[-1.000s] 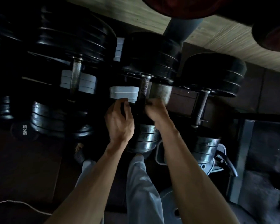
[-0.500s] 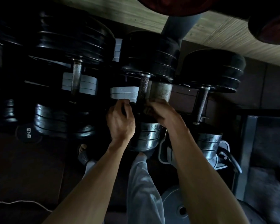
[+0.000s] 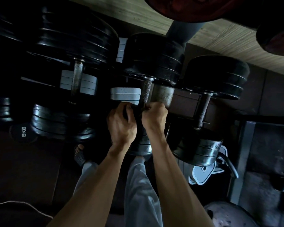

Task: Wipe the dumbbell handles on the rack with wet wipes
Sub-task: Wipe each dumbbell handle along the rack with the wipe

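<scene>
Three black plate dumbbells lie side by side on a rack. The middle dumbbell has a knurled metal handle (image 3: 146, 90), bare along its far half. My left hand (image 3: 121, 123) and my right hand (image 3: 155, 117) are both closed around its near half, one on each side. A dark strip of material shows between my fingers; I cannot tell whether it is a wipe. The left dumbbell's handle (image 3: 77, 82) and the right dumbbell's handle (image 3: 203, 108) are uncovered.
Grey plates (image 3: 125, 95) sit under the rack beside the middle handle. A small 5KG dumbbell (image 3: 21, 134) lies at the left. My trouser legs and a sandalled foot (image 3: 79, 154) stand below the rack. A loose weight plate (image 3: 228, 215) lies on the floor at the right.
Both hands have stayed closed on the middle handle, with the right hand shifting slightly towards the left hand. The camera view has drifted a little.
</scene>
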Demonstrator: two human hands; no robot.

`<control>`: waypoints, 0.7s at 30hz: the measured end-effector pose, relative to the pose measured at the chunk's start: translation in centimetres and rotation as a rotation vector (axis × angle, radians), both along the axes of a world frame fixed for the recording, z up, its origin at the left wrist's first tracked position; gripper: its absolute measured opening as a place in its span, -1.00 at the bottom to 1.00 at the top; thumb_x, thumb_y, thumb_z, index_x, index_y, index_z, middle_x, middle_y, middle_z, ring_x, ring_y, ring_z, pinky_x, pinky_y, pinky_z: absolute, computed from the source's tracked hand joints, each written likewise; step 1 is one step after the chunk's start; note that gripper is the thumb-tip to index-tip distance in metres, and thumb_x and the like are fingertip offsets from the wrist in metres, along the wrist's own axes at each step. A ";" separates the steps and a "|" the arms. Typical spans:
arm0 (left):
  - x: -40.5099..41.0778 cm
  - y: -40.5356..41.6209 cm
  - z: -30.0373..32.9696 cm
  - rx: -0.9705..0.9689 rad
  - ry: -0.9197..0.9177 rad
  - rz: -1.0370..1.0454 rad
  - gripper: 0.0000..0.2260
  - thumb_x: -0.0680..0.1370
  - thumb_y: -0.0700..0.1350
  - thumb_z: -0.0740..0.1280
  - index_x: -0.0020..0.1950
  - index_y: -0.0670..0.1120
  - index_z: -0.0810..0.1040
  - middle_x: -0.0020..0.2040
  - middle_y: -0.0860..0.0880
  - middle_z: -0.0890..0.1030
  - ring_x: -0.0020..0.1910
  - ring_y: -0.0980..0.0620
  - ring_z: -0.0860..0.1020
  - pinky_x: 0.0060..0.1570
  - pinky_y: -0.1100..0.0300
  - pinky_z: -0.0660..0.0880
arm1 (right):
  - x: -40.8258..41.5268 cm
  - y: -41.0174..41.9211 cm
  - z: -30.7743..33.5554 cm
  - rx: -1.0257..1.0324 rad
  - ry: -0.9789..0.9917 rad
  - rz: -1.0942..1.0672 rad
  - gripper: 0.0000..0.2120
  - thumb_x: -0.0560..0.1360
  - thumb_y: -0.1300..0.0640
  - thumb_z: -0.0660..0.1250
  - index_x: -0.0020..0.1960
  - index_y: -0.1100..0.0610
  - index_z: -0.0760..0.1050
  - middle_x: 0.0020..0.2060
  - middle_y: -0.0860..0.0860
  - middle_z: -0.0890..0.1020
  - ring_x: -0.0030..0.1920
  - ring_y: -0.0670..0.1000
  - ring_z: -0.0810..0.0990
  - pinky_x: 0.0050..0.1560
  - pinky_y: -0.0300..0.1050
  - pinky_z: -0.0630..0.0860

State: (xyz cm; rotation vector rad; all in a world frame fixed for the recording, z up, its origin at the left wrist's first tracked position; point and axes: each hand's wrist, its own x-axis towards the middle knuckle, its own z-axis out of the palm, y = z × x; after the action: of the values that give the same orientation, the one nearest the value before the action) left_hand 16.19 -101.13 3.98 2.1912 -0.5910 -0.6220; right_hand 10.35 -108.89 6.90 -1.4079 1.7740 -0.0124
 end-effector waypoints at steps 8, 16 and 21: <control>0.2 0.1 -0.7 0.045 0.031 -0.008 -0.62 0.57 0.08 0.04 -0.07 -0.06 0.60 -0.18 -0.04 0.66 -0.19 -0.11 0.60 -0.13 -0.06 0.55 | 0.3 -0.3 -0.6 0.002 -0.024 -0.132 -0.79 0.51 0.36 0.27 -0.14 0.26 0.69 -0.31 0.12 0.63 -0.30 0.07 0.57 -0.34 -0.16 0.49; 0.1 0.0 0.2 0.041 0.042 -0.001 -0.63 0.56 0.05 0.06 -0.05 -0.08 0.61 -0.16 -0.06 0.66 -0.16 -0.09 0.60 -0.05 -0.07 0.56 | -1.7 -2.8 -2.6 0.310 -0.230 -0.278 -0.72 0.50 0.43 0.36 -0.23 0.10 0.67 -0.33 0.10 0.66 -0.35 0.03 0.62 -0.12 -0.03 0.63; 0.1 0.1 -0.7 0.074 0.070 0.008 -0.63 0.55 0.10 0.05 -0.04 -0.03 0.60 -0.13 -0.06 0.66 -0.13 -0.12 0.60 -0.04 -0.10 0.56 | -0.2 -1.1 -1.2 0.069 -0.026 -0.145 -0.77 0.49 0.37 0.30 -0.08 0.20 0.72 -0.27 0.11 0.64 -0.23 0.02 0.56 -0.24 -0.15 0.48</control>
State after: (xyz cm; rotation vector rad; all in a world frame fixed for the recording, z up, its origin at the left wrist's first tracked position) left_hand 16.30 -101.04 3.30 2.2293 -0.5302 -0.7240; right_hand 10.14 -110.04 5.68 -1.2233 1.8342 -0.0458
